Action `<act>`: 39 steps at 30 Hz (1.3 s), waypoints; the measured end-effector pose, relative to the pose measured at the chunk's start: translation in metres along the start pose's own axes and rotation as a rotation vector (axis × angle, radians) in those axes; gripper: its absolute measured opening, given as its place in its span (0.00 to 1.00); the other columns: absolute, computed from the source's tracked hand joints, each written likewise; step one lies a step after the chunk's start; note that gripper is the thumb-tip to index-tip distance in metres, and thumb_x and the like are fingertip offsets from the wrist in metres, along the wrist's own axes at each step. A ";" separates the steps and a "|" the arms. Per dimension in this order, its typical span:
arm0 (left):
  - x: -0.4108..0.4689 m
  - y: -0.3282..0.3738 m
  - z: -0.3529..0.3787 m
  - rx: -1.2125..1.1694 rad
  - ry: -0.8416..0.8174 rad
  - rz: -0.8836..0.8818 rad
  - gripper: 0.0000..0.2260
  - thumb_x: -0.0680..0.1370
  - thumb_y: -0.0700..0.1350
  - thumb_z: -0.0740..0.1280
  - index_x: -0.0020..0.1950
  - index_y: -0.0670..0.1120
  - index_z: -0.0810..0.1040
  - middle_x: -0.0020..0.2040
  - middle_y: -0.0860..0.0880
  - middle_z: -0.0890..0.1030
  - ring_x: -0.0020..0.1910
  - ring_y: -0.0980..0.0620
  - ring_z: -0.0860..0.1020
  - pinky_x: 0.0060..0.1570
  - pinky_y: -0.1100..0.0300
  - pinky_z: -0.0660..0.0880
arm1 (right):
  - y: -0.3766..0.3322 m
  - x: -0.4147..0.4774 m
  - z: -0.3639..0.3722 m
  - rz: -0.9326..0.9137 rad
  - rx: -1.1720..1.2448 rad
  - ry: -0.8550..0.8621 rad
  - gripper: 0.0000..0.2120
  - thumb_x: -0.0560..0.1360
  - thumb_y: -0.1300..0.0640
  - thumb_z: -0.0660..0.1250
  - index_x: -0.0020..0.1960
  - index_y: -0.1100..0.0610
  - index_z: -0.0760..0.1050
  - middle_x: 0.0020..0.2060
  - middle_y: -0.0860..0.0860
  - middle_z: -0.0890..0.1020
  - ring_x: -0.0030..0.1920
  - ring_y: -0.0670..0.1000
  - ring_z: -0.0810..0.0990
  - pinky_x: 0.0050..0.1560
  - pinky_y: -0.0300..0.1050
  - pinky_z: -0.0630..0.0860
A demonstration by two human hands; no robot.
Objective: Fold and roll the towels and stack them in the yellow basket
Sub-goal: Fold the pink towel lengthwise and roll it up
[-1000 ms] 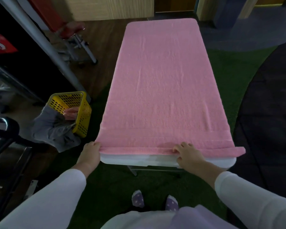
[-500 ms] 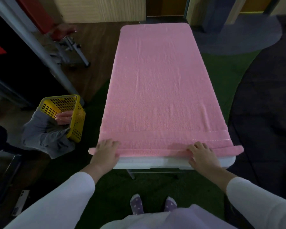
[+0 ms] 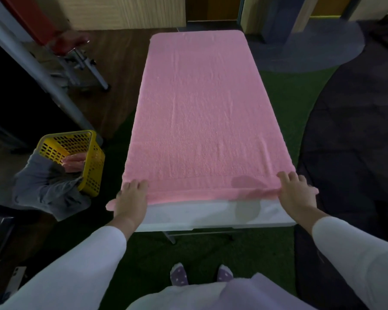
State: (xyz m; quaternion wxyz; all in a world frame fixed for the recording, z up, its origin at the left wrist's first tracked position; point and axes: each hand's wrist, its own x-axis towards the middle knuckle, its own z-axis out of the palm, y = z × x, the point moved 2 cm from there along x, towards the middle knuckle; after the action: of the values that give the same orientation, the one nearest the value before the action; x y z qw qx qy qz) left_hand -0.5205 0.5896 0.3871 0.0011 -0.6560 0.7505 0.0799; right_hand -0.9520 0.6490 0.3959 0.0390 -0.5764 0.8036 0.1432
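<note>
I see a long pink terry towel [image 3: 199, 113] spread flat along a narrow white surface [image 3: 211, 214], covering nearly all of it. Its near edge is turned over in a slim band. The left hand [image 3: 131, 198] lies on the near left corner, fingers straight and pressing down, with a bit of towel poking out beside the wrist. The right hand [image 3: 296, 191] presses the near right corner the same way, fingers spread and holding nothing. To the left, off the surface, a yellow perforated plastic basket [image 3: 92, 162] sits tilted, gripped by another person's hand [image 3: 74, 162] in a grey sleeve [image 3: 43, 186].
</note>
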 end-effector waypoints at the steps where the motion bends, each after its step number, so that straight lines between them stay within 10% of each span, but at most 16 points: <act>1: 0.000 0.000 0.001 -0.030 0.008 -0.039 0.08 0.79 0.41 0.62 0.57 0.49 0.71 0.50 0.50 0.76 0.49 0.50 0.74 0.49 0.53 0.74 | -0.001 0.002 0.002 0.023 0.056 -0.012 0.19 0.77 0.58 0.63 0.66 0.50 0.65 0.56 0.50 0.73 0.54 0.55 0.75 0.55 0.64 0.74; 4: -0.004 0.003 0.012 -0.068 0.002 0.013 0.01 0.82 0.45 0.61 0.51 0.50 0.72 0.45 0.52 0.75 0.44 0.54 0.72 0.45 0.60 0.69 | -0.007 0.001 0.016 -0.041 0.184 -0.062 0.08 0.78 0.59 0.62 0.56 0.53 0.70 0.50 0.51 0.74 0.49 0.54 0.73 0.53 0.60 0.77; 11: 0.007 0.000 0.023 -0.078 -0.117 -0.013 0.18 0.82 0.43 0.58 0.72 0.50 0.67 0.67 0.45 0.69 0.67 0.44 0.66 0.67 0.46 0.68 | 0.001 0.005 0.021 -0.153 0.119 -0.046 0.15 0.77 0.51 0.64 0.61 0.52 0.68 0.57 0.52 0.72 0.57 0.55 0.71 0.53 0.51 0.76; 20: 0.017 0.015 0.015 0.019 -0.128 0.071 0.13 0.83 0.50 0.57 0.65 0.53 0.75 0.63 0.52 0.76 0.62 0.50 0.71 0.63 0.53 0.68 | 0.006 0.036 0.006 -0.158 0.009 -0.039 0.14 0.81 0.47 0.52 0.56 0.51 0.73 0.53 0.49 0.75 0.53 0.52 0.72 0.55 0.52 0.70; 27: 0.036 0.032 0.004 -0.183 -0.054 -0.187 0.06 0.82 0.45 0.60 0.45 0.48 0.69 0.39 0.48 0.75 0.37 0.50 0.74 0.35 0.57 0.68 | -0.004 0.040 -0.003 -0.199 0.011 -0.004 0.16 0.79 0.59 0.60 0.67 0.53 0.65 0.60 0.51 0.72 0.51 0.50 0.70 0.40 0.44 0.69; 33: 0.025 0.035 0.026 -0.160 -0.093 0.025 0.17 0.78 0.43 0.66 0.67 0.52 0.73 0.64 0.51 0.71 0.65 0.49 0.69 0.67 0.50 0.68 | -0.005 0.030 0.017 -0.351 0.125 0.058 0.14 0.77 0.49 0.64 0.61 0.50 0.71 0.57 0.49 0.75 0.57 0.52 0.73 0.59 0.50 0.73; 39: 0.054 0.023 0.023 -0.094 -0.168 0.100 0.16 0.79 0.43 0.64 0.67 0.52 0.73 0.64 0.51 0.73 0.63 0.48 0.71 0.63 0.51 0.71 | -0.004 0.065 0.000 -0.403 0.141 -0.009 0.09 0.82 0.50 0.53 0.57 0.48 0.70 0.53 0.47 0.75 0.54 0.51 0.74 0.55 0.50 0.70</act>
State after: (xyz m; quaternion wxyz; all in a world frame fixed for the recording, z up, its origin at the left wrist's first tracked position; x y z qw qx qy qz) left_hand -0.5527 0.5415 0.3615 0.0294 -0.6080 0.7750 0.1695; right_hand -0.9697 0.5885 0.3801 0.1107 -0.7208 0.6798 0.0785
